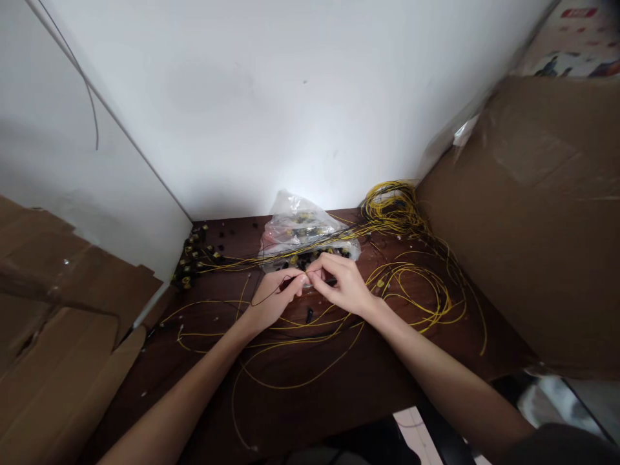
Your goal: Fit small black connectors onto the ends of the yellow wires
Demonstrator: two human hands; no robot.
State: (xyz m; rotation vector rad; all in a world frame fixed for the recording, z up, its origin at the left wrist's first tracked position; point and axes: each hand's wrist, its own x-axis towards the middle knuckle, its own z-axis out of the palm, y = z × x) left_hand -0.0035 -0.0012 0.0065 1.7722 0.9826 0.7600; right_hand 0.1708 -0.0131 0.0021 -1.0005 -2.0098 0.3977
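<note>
My left hand and my right hand meet fingertip to fingertip over the middle of the dark wooden table. Both are closed in a pinch. A thin black wire loops out from the left fingers and runs between the two hands; its end is hidden by the fingertips. Just behind the hands lies a clear plastic bag with several small black and yellow parts in it. Under the wrists, loose yellow wires curve across the table. A small black piece rests just below the hands.
A tangled bundle of yellow and black wires sits at the back right, with a looser coil in front. Several black and yellow parts cluster at the back left. Cardboard stands left and right; a white wall closes the back.
</note>
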